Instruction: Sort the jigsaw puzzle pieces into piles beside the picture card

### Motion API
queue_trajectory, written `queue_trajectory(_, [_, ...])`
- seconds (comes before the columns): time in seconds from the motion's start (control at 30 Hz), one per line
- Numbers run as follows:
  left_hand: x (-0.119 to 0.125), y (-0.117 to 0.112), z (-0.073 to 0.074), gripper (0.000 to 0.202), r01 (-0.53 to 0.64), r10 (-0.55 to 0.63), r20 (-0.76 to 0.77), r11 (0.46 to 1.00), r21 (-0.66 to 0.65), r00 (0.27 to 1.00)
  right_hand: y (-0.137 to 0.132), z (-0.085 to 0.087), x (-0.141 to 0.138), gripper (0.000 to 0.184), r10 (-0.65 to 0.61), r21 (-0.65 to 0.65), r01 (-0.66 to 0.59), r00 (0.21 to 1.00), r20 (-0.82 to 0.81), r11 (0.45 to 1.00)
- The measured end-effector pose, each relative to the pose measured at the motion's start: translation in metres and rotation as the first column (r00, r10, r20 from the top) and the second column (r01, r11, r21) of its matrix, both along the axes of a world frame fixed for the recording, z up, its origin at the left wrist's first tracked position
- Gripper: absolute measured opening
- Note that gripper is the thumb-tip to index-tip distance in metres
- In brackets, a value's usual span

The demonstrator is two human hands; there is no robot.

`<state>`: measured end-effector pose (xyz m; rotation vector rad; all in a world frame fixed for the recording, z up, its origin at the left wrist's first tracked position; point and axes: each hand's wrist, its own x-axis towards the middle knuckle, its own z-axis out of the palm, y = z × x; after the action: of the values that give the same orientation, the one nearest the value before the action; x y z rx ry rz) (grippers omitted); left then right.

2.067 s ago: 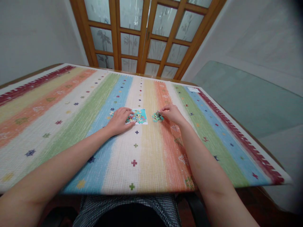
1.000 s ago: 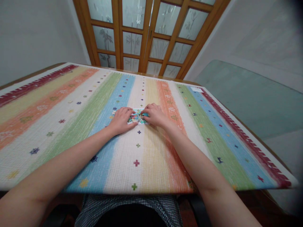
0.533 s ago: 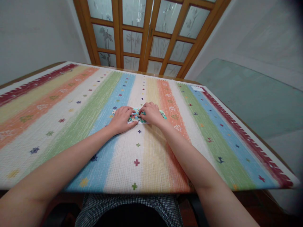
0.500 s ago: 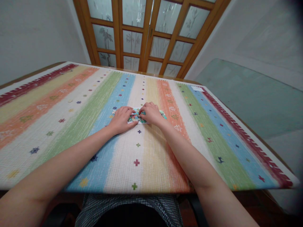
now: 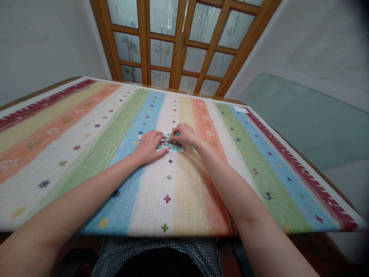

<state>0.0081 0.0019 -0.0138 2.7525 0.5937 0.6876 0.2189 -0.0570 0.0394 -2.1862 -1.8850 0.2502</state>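
In the head view, a small white-edged card (image 5: pixel 181 150) is lying flat on the table, and colourful jigsaw pieces (image 5: pixel 165 145) are covering much of it. The left hand (image 5: pixel 149 146) is resting over the card's left edge, thumb toward its near side and fingers toward its far side, spread wide with pieces showing in the gap. That grip is probably bracing the card against sliding and fencing the pieces in. The right hand (image 5: pixel 184 134) is hovering over the card's far right part, its thumb and forefinger standing narrow, likely because the pieces are so small; whether they are pinching one, I cannot tell. A few loose pieces (image 5: pixel 139 137) are lying left of the card, beyond the left hand, and a bit of teal is peeping out just right of it, under the right wrist.

A striped tablecloth (image 5: pixel 95 173) is stretching out all around the card, its yellow, white and blue bands running beneath or beside it. Well beyond the card, wooden doors (image 5: pixel 173 38) with frosted panes are standing at the table's far end. A white slip (image 5: pixel 240 109) is lying far to the card's right, and checked clothing (image 5: pixel 111 254) is showing on the near side, below the table edge.
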Motion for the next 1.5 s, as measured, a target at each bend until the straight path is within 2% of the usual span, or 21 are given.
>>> queue_trajectory(0.17, [0.000,-0.001,0.002,0.048,0.010,-0.010,0.006,1.000,-0.012,1.000,-0.012,0.002,0.030,0.016,0.016,0.123,0.005,0.985,-0.173,0.992])
queue_trajectory(0.27, [0.000,-0.001,0.001,0.048,0.013,-0.013,0.001,1.000,-0.012,1.000,-0.030,0.002,0.056,0.024,-0.033,0.186,0.081,0.968,-0.249,0.979])
queue_trajectory(0.4, [0.000,0.001,-0.001,0.048,0.012,-0.012,0.000,1.000,-0.013,1.000,-0.055,-0.004,0.082,0.039,-0.162,0.161,0.233,0.919,-0.360,0.959])
queue_trajectory(0.5, [0.000,0.001,-0.001,0.047,0.011,-0.011,-0.003,1.000,-0.013,1.000,-0.068,-0.013,0.092,0.055,-0.198,0.118,0.271,0.885,-0.422,0.955])
queue_trajectory(0.6, [0.000,0.001,0.000,0.047,0.010,-0.010,-0.003,1.000,-0.017,1.000,-0.072,-0.025,0.097,0.058,-0.201,0.111,0.262,0.899,-0.389,0.959])
queue_trajectory(0.7, [0.000,0.001,0.001,0.047,0.007,-0.007,0.000,1.000,-0.022,1.000,-0.071,-0.033,0.103,0.048,-0.182,0.191,0.246,0.936,-0.301,0.950])
queue_trajectory(0.87, [0.000,0.003,0.000,0.047,0.008,-0.008,-0.001,1.000,-0.014,1.000,-0.072,-0.033,0.108,0.037,-0.214,0.320,0.286,0.947,-0.241,0.903])
queue_trajectory(0.97, [0.000,0.002,-0.001,0.048,0.010,-0.010,-0.005,1.000,-0.007,1.000,-0.073,-0.027,0.102,0.035,-0.253,0.369,0.334,0.934,-0.251,0.867])
queue_trajectory(1.07, [-0.001,0.001,0.000,0.047,0.008,-0.008,-0.013,1.000,0.003,1.000,-0.071,-0.020,0.084,0.034,-0.213,0.394,0.299,0.945,-0.249,0.869])
queue_trajectory(1.2, [-0.004,0.000,0.003,0.044,0.016,-0.015,-0.024,1.000,0.017,1.000,-0.063,-0.012,0.043,0.030,-0.063,0.405,0.125,0.985,-0.163,0.906])
queue_trajectory(1.33, [-0.009,0.002,0.007,0.038,0.012,-0.011,-0.037,1.000,0.014,0.999,-0.056,-0.014,0.004,0.024,0.060,0.271,-0.048,0.998,-0.034,0.961])
queue_trajectory(1.5, [-0.014,0.007,0.007,0.033,0.070,-0.070,-0.058,0.998,-0.004,0.996,-0.056,-0.027,-0.014,0.025,0.225,0.194,-0.236,0.971,0.075,0.952])
